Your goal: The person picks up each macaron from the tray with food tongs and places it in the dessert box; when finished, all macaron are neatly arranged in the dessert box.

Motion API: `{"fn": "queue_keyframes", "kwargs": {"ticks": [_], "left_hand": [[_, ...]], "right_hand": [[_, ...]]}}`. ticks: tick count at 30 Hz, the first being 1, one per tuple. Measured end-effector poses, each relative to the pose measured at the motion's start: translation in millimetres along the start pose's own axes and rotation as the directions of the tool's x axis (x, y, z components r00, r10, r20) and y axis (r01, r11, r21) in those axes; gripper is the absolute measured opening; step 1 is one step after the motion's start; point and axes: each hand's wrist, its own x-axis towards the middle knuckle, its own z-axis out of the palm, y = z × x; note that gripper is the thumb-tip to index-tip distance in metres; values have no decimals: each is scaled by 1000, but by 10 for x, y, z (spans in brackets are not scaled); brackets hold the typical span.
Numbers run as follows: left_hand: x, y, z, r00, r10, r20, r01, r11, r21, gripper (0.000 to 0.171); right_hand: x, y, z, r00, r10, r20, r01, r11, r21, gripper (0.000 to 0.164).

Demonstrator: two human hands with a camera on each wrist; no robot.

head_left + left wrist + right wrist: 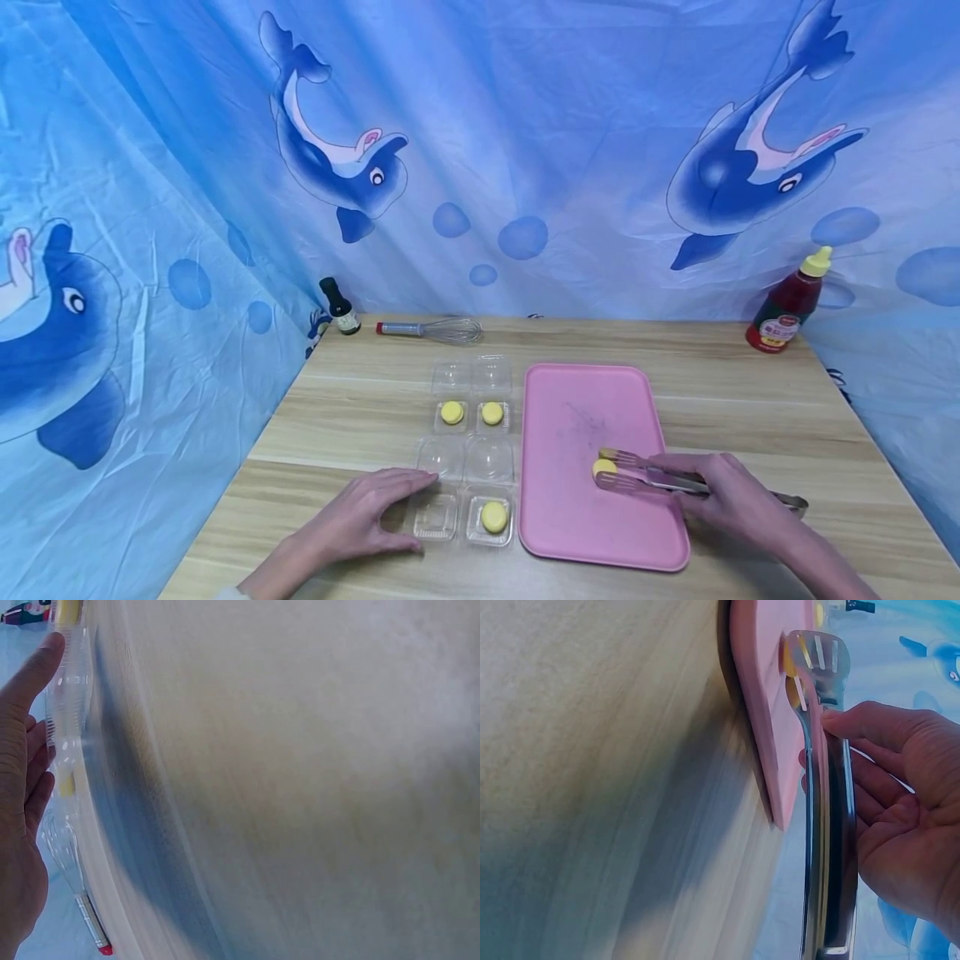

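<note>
Yellow macarons (494,517) number four — boxes (435,517) four, tongs (664,481) one

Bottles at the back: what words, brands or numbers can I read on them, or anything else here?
Nothing can be read reliably.
Red bottle: label lettering too small and blurred.
Dark bottle: label print too small.
Tray: faint grey marks, no legible text.
</note>
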Motion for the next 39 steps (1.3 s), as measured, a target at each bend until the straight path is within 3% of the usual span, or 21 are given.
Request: {"fn": "queue_keyframes", "kwargs": {"ticks": [9,16,21,31,39], "left_hand": [[16,16,-15,1000,-19,5,19,1000,-24,86],[-5,22,-33,1000,-20,8,20,999,-26,84],[-5,13,-26,999,-35,18,35,999,-35,84],[20,7,-15,1000,-18,5,18,999,-38,86],[13,4,-11,1000,-24,-1,24,999,-44,86]], "right_hand": [[92,-151,-1,993,-112,-42,112,994,-2,52],[289,-389,135,962,-270,-32,271,962,43,52],[435,-586,275,940,-342,-10,342,937,73,52],[640,-972,610,925,-376,46,368,921,131,62],[774,-1282,895,915,-391,96,377,916,138,53]]}}
